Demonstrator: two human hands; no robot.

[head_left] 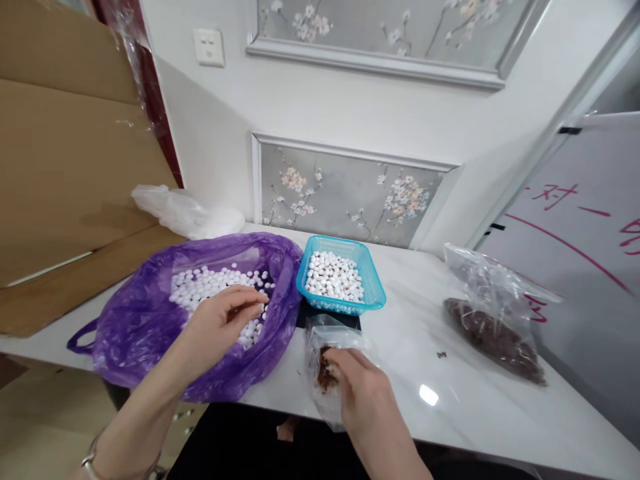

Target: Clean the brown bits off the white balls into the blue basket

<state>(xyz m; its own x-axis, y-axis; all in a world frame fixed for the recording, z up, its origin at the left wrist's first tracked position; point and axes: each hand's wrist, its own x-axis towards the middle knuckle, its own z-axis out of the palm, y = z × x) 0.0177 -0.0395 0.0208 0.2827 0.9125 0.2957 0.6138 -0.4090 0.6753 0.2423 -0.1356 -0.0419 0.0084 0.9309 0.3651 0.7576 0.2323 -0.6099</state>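
My left hand is over the open purple plastic bag. Its thumb and fingers are pinched together on a small white ball, of which little shows. Many loose white balls lie inside the purple bag. My right hand reaches into a small clear plastic bag. Small brown pieces show in that bag beside the fingers. Those fingertips are closed together and partly hidden, so what they hold cannot be made out.
A blue plastic basket of white balls stands behind the clear bag, at the edge of a dark flat thing. On the right of the white table lies a larger bag of brown pieces. Cardboard stands at left.
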